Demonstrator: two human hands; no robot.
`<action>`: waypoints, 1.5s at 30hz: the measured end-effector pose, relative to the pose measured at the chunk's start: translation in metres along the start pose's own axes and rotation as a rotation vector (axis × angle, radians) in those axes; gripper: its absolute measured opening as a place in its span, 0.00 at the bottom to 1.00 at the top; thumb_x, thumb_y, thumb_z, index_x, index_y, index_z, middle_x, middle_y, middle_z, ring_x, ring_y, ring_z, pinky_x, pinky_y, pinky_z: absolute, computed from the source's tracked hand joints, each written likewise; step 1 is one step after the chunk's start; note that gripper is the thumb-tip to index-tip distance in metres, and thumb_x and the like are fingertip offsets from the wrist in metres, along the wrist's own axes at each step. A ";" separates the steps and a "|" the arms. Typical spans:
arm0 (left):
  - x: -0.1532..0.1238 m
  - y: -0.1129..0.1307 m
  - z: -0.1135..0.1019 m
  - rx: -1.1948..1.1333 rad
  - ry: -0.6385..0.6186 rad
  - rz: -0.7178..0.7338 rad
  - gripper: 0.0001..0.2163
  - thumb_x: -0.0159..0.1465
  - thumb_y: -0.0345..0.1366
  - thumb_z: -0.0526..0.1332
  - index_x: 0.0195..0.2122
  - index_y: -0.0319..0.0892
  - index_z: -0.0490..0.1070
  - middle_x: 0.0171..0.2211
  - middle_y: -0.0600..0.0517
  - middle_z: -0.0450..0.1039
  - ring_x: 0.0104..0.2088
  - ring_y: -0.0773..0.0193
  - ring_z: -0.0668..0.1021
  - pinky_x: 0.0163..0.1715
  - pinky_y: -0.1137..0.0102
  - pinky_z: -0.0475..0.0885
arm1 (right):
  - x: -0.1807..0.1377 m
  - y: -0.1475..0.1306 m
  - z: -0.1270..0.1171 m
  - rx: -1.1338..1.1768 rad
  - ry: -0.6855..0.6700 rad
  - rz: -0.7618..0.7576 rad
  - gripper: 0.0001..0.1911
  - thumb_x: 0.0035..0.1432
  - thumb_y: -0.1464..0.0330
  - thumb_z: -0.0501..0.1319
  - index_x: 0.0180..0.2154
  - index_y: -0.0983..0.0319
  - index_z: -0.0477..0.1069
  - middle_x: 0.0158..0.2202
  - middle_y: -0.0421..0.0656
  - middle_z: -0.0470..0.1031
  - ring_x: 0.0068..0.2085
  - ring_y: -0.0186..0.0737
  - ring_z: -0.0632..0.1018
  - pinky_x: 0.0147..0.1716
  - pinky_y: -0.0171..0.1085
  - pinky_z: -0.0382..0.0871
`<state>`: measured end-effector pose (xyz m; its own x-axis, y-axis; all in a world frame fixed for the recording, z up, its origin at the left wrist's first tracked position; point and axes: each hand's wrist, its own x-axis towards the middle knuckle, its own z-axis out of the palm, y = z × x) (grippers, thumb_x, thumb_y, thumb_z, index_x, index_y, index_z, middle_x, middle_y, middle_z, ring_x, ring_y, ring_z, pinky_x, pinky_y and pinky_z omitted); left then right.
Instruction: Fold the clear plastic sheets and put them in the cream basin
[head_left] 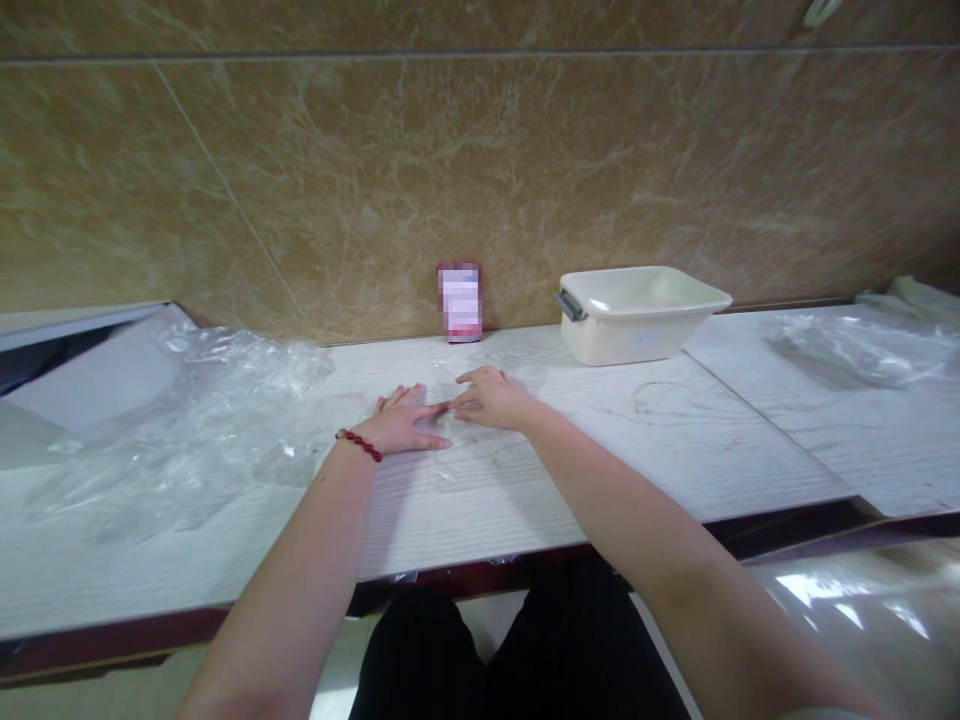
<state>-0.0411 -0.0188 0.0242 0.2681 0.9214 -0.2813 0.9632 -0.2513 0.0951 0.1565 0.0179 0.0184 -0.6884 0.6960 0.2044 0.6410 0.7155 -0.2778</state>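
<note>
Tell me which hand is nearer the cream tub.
Right. The right hand is left of the cream tub and nearer the person; the left hand is farther left.

A: What is worn on the left wrist?
B: A bracelet (361, 445) of small round beads in one row, deep red and glossy, with a paler bead at one end of the visible stretch
A: And the rest?
B: The left hand (401, 425) and right hand (495, 400) are bare, like both forearms (645, 510); at the bottom edge, by the right one, a pale sliver (814, 714) shows, too little to tell
A: The legs?
B: Trousers (577, 650), plain black, very dark
</note>
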 end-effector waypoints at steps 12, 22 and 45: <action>0.002 -0.003 0.002 0.023 -0.019 0.005 0.39 0.41 0.63 0.51 0.55 0.59 0.46 0.60 0.51 0.34 0.57 0.41 0.40 0.50 0.47 0.41 | -0.001 0.027 -0.006 0.026 -0.158 0.173 0.19 0.41 0.52 0.59 0.39 0.45 0.69 0.56 0.35 0.55 0.55 0.52 0.52 0.51 0.52 0.44; -0.001 -0.004 0.000 0.025 -0.046 0.033 0.44 0.36 0.63 0.54 0.56 0.58 0.43 0.60 0.49 0.29 0.57 0.41 0.38 0.50 0.47 0.40 | -0.001 0.050 -0.007 0.059 -0.198 0.214 0.21 0.41 0.53 0.60 0.41 0.46 0.68 0.57 0.38 0.51 0.56 0.55 0.51 0.50 0.57 0.43; -0.003 -0.005 0.001 0.039 -0.078 0.061 0.48 0.35 0.59 0.59 0.57 0.55 0.38 0.60 0.46 0.26 0.57 0.41 0.36 0.49 0.46 0.39 | -0.002 0.059 -0.007 0.093 -0.156 0.153 0.19 0.41 0.57 0.62 0.39 0.51 0.71 0.54 0.40 0.58 0.54 0.45 0.59 0.52 0.42 0.49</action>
<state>-0.0462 -0.0204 0.0238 0.3254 0.8786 -0.3495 0.9446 -0.3191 0.0773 0.1981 0.0588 0.0086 -0.6340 0.7733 0.0079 0.7130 0.5884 -0.3813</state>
